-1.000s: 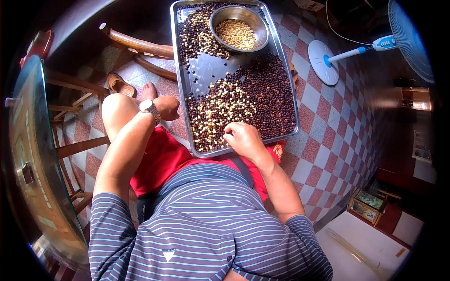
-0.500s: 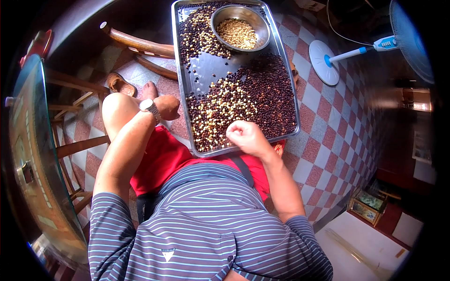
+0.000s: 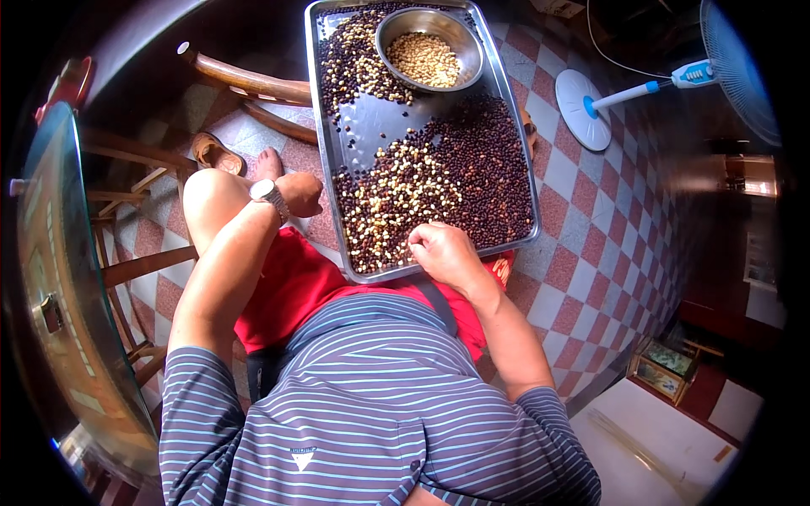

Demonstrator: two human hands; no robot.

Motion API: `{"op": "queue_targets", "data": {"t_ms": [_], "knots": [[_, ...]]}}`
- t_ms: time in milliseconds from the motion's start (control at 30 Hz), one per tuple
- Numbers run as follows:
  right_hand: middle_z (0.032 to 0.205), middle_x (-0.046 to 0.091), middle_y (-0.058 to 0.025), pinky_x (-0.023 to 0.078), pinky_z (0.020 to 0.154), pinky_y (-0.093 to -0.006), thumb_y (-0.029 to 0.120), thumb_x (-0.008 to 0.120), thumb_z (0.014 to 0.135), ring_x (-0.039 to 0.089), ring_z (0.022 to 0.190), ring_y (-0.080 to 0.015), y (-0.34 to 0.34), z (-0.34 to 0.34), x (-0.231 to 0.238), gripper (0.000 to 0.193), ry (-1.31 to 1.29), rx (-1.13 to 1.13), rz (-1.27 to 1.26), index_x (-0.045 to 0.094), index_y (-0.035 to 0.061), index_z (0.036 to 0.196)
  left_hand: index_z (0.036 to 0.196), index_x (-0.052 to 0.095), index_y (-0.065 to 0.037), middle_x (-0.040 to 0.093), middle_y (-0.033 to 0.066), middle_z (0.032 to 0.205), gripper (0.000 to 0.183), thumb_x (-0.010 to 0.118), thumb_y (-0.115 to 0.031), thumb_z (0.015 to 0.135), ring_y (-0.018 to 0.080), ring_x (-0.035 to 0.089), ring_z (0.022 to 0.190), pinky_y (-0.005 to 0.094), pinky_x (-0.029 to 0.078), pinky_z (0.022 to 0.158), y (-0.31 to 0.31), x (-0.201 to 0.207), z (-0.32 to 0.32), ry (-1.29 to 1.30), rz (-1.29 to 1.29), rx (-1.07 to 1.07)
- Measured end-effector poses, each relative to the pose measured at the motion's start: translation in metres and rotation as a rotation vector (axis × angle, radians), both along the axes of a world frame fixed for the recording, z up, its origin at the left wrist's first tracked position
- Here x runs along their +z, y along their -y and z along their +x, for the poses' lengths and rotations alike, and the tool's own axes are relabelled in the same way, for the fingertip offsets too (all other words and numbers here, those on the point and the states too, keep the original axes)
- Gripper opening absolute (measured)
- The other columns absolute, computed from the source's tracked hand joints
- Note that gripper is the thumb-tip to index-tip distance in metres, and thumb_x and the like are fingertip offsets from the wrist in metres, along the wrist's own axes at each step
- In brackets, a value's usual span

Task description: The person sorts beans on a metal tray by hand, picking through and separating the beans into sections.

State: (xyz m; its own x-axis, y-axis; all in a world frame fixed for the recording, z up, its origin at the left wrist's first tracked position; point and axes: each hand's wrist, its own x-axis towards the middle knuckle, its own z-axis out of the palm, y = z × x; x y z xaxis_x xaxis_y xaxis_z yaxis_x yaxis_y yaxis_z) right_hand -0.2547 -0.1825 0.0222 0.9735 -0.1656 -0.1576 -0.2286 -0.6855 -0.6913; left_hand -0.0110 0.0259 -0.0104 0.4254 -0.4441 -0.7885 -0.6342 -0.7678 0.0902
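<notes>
A rectangular metal tray (image 3: 363, 126) lies before me, spread with dark beans (image 3: 494, 169) and pale beans (image 3: 396, 181). Over its near edge, my right hand (image 3: 445, 255) is closed, fingertips bent down at the mixed beans; whatever they may hold is hidden. At the tray's far end stands a round metal bowl (image 3: 474, 52) with pale beans (image 3: 423, 59) in it. My left hand (image 3: 300, 194) hangs by my knee, left of the tray, fingers curled in and apart from the beans. A watch (image 3: 268, 194) circles that wrist.
A glass-topped table (image 3: 76, 278) stands at the left, with a curved wooden piece (image 3: 253, 82) farther off. A sandal (image 3: 216, 155) lies on the checkered floor (image 3: 591, 244). To the right stands a fan with a round white base (image 3: 582, 110).
My right hand has dipped slightly toward the near edge of the tray, its fingertips lower over the beans. My left hand stays by the knee.
</notes>
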Motion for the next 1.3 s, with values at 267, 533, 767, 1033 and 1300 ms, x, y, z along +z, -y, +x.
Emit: {"op": "queue_targets", "data": {"t_ms": [267,533,767,1033,1300], "knots": [[0.082,0.066,-0.0148,0.053,0.068,-0.043,0.014,0.069,0.082,0.066,0.076,-0.0338,-0.002,0.002,0.008,0.01,-0.043,0.009,-0.063,0.069,0.0049,0.087,0.125,0.049,-0.005,0.053,0.0187,0.12,0.086,0.08,-0.054,0.062,0.0331,0.046,0.119,0.0417,0.037,0.102,-0.001,-0.003,0.0,-0.009,-0.012,-0.004],[0.08,0.065,-0.0157,0.053,0.068,-0.044,0.014,0.068,0.083,0.065,0.075,-0.0351,-0.007,0.001,0.002,0.01,-0.013,0.015,-0.078,0.067,0.0047,0.086,0.124,0.051,-0.005,0.054,0.0188,0.119,0.083,0.08,-0.053,0.063,0.0334,0.047,0.118,0.042,0.038,0.101,-0.002,-0.006,0.002,-0.013,-0.022,-0.025],[0.078,0.059,-0.0018,0.04,0.053,-0.0203,0.005,0.058,0.091,0.053,0.067,-0.0075,0.029,0.001,0.03,0.005,-0.192,-0.195,1.451,0.061,0.0039,0.095,0.122,0.052,-0.005,0.055,0.019,0.118,0.08,0.079,-0.053,0.064,0.0337,0.048,0.116,0.0421,0.038,0.1,-0.004,-0.008,0.001,-0.017,-0.025,-0.035],[0.072,0.058,0.0065,0.041,0.055,-0.0213,0.005,0.067,0.089,0.051,0.066,-0.0007,0.011,0.002,0.009,0.004,-0.216,-0.142,0.709,0.07,0.0022,0.088,0.121,0.053,-0.005,0.056,0.0191,0.116,0.077,0.079,-0.052,0.065,0.034,0.05,0.115,0.0424,0.039,0.099,-0.001,-0.01,0.0,-0.021,-0.032,-0.055],[0.085,0.069,-0.0137,0.055,0.073,-0.0419,0.015,0.068,0.08,0.068,0.08,-0.0328,-0.003,0.008,0.009,0.012,-0.084,0.095,0.071,0.072,0.0066,0.088,0.119,0.054,-0.005,0.057,0.0193,0.115,0.074,0.078,-0.051,0.066,0.0343,0.051,0.113,0.0426,0.04,0.098,-0.006,-0.014,0.001,-0.031,-0.041,-0.067]]}}
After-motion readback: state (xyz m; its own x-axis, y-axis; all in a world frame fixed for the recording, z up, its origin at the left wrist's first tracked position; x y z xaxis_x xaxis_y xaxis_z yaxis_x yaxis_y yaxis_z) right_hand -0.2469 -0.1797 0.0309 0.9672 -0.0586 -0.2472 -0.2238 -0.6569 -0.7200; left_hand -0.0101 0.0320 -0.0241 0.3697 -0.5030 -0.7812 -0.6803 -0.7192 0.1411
